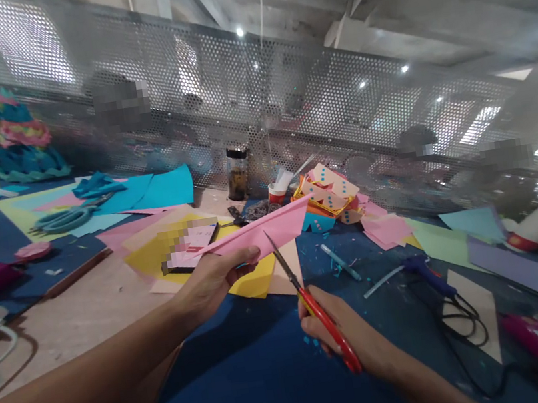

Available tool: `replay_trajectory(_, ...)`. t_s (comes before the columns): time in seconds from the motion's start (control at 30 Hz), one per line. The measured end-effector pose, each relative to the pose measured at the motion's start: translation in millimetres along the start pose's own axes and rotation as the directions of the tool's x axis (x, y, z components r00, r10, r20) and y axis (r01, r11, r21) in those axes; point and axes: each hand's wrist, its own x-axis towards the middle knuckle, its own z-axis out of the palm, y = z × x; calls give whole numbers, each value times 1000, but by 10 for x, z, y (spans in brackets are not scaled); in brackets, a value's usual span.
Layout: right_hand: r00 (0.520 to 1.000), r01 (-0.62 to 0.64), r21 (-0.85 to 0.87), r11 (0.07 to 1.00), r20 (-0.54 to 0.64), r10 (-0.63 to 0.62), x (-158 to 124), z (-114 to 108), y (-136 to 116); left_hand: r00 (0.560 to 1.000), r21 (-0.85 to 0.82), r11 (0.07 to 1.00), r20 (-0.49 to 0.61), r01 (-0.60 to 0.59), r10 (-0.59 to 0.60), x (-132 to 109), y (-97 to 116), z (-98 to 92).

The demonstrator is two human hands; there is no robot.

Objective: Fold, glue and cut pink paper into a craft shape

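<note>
My left hand pinches a folded sheet of pink paper by its near left end, holding it up above the table. Red-handled scissors are gripped in my right hand, their dark blades pointing up and away from me. The blade tips lie at the lower edge of the pink paper; whether they are cutting into it I cannot tell. Beneath the paper lie yellow sheets and a phone with a lit screen. Tiny blue paper scraps are scattered on the dark blue mat below my right hand.
A blue glue gun with a black cord lies at right, near a craft knife. Folded paper pieces, a dark-lidded jar and a paper cup stand behind. Teal scissors rest at left. Perforated metal panels border the back.
</note>
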Motion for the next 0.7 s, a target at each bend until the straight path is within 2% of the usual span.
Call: replay_trajectory(0.7,1000,-2,-15,1000,-7,2,2,8,-1,1000,5,1000,4,14,-14,5,-27,-4)
